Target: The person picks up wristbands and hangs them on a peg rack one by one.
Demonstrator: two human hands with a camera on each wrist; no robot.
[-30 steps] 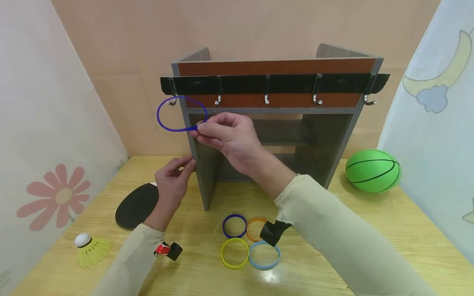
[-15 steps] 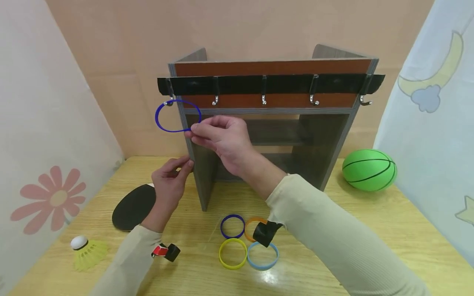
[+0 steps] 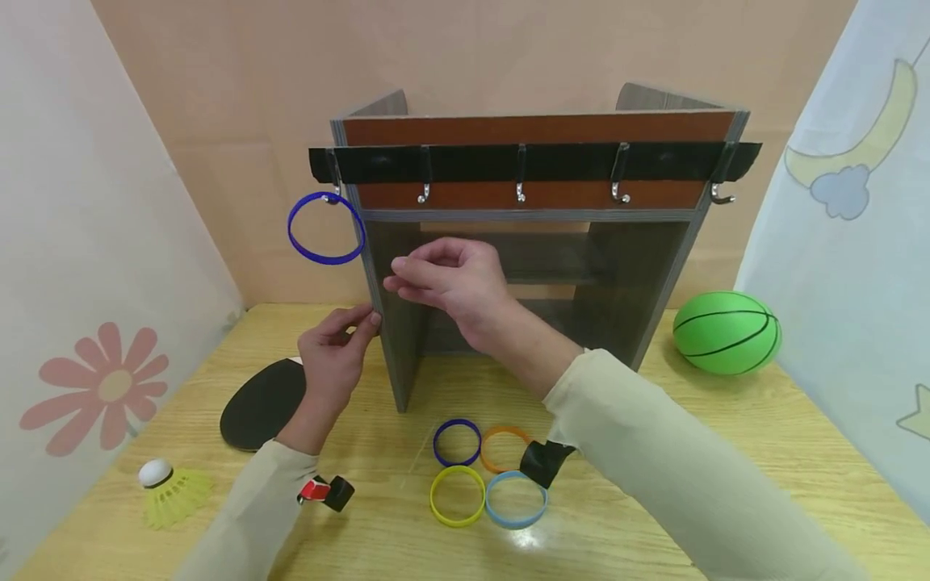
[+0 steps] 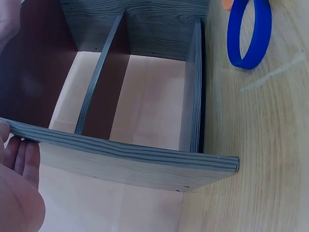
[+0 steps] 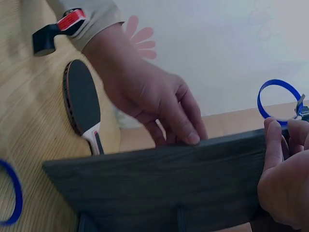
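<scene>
A blue wristband hangs from the leftmost metal hook of a grey wooden shelf unit. Just right of that band is my right hand, its fingers loosely curled around nothing. In the right wrist view the right hand sits close below the hanging band. My left hand pinches the front edge of the unit's left side panel between thumb and fingers. The left wrist view has the left hand at that panel edge, partly cut off by the frame.
On the table lie a dark blue wristband, an orange one, a yellow one and a light blue one. A black paddle and a shuttlecock lie left; a green ball sits right.
The right hand has let go of the blue wristband and moved back to the right. That band now hangs on the leftmost hook. My left hand keeps its place on the panel.
</scene>
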